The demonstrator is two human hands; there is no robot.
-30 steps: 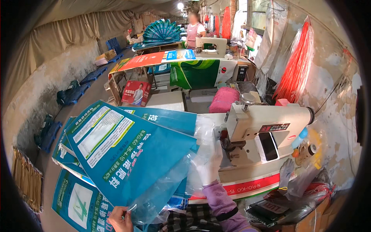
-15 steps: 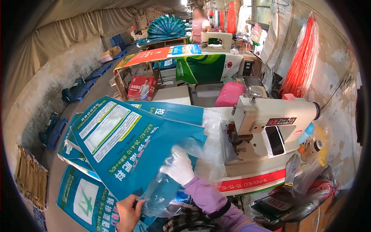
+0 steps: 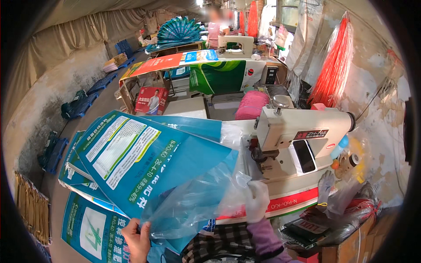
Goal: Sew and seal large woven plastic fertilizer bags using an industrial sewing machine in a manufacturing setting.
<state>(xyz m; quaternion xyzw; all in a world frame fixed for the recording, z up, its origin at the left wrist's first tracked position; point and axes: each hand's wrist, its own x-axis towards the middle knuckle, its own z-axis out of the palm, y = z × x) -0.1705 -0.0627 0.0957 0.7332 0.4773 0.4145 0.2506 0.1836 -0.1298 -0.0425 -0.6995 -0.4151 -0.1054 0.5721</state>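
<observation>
A large teal printed bag (image 3: 184, 153) lies slanted on top of other teal bags in front of me. A clear plastic liner (image 3: 193, 201) stretches across its near corner, partly over the print. My bare left hand (image 3: 137, 239) pinches the liner's lower left edge between thumb and fingers, close against the bag. My right hand (image 3: 257, 200), in a white glove, is closed on the other end of the liner, just in front of the sewing machine (image 3: 298, 136). The liner hangs spread between both hands.
A phone (image 3: 303, 157) leans on the machine's base. Pink thread (image 3: 251, 105) sits behind it. Red strands (image 3: 335, 61) hang on the right wall. More teal bags (image 3: 90, 228) lie at lower left. A person (image 3: 215, 33) stands at the far end.
My right hand has moved right and slightly down, drawing the bunched liner out across the bag's corner. My left hand keeps its pinch at the near edge. The view has shifted slightly.
</observation>
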